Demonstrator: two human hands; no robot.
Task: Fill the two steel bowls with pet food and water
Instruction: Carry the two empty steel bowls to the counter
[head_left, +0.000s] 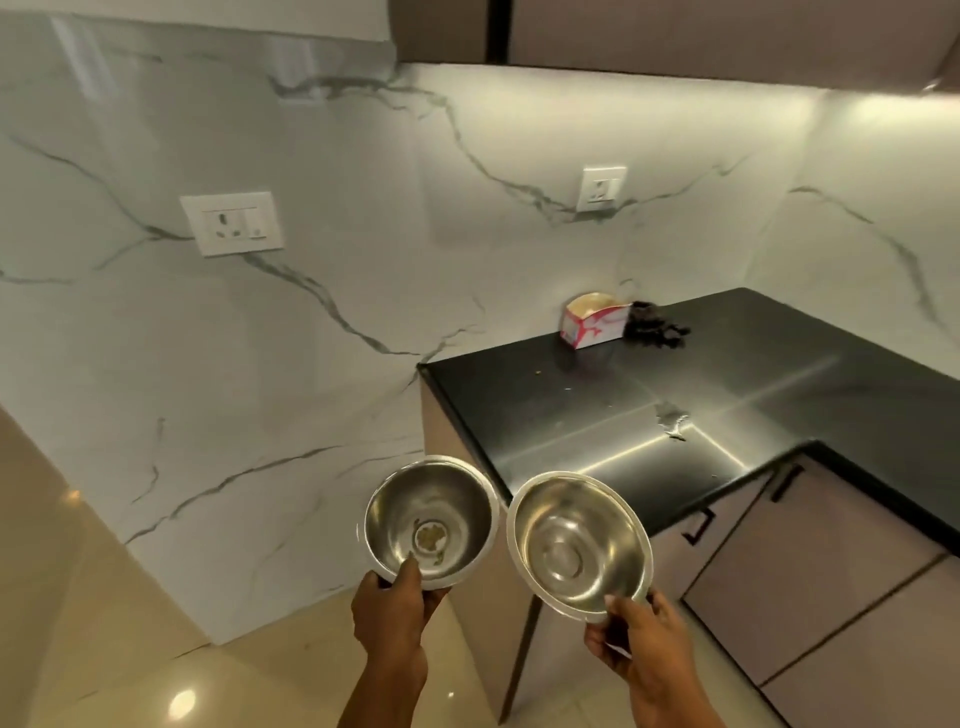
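Head view: two steel bowls are held up in the air, side by side, at the near left corner of a black desk (675, 384) and not resting on it. The left grip (389, 608) clamps the near rim of the left bowl (452, 493), thumb hooked over the edge into the bowl and fingers curled underneath. The right grip (634, 639) pinches the near rim of the right bowl (576, 525) in the same way. Both bowls tilt toward the camera, mouths showing. Their rims sit just beside each other; whether they touch cannot be told. A small greenish-brown residue (428, 538) lies in the bottom of the left bowl, while the right bowl shows only bare shiny steel.

At the desk's far left edge, against the marble wall (311, 364), stands a pink-and-white carton (592, 327) with a dark bundle (657, 327) touching its right side. A small wet patch (672, 418) marks the middle of the desk. Two white sockets (232, 223) are on the wall, and cabinet doors (831, 571) run below the desk on the right.
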